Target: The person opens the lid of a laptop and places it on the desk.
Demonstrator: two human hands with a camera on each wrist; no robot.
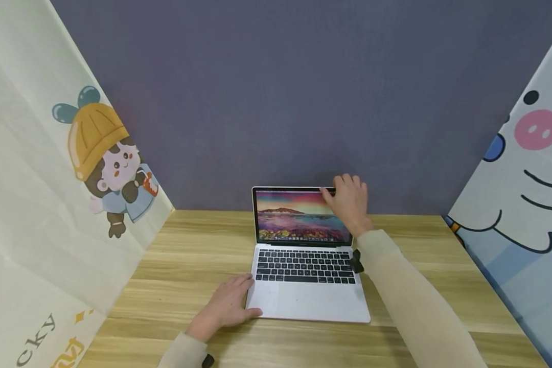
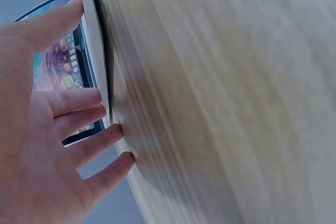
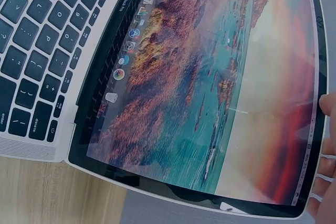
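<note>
A silver laptop (image 1: 308, 302) lies on the table with its lid raised and its screen (image 1: 285, 220) lit by a colourful coast picture. My right hand (image 1: 349, 202) grips the lid's top edge near the right corner. In the right wrist view its thumb is at the screen's border and the other fingers are partly hidden behind the lid. My left hand (image 1: 227, 304) rests against the base's front left corner, thumb at the front edge. The left wrist view shows the left fingers (image 2: 100, 142) spread and fairly straight, their tips at the table and the laptop's side.
The wooden table (image 1: 188, 255) runs back to a dark grey-blue wall panel (image 1: 276, 102). A pale cartoon-printed sheet (image 1: 23, 204) slopes along the left, and another printed sheet (image 1: 524, 214) along the right.
</note>
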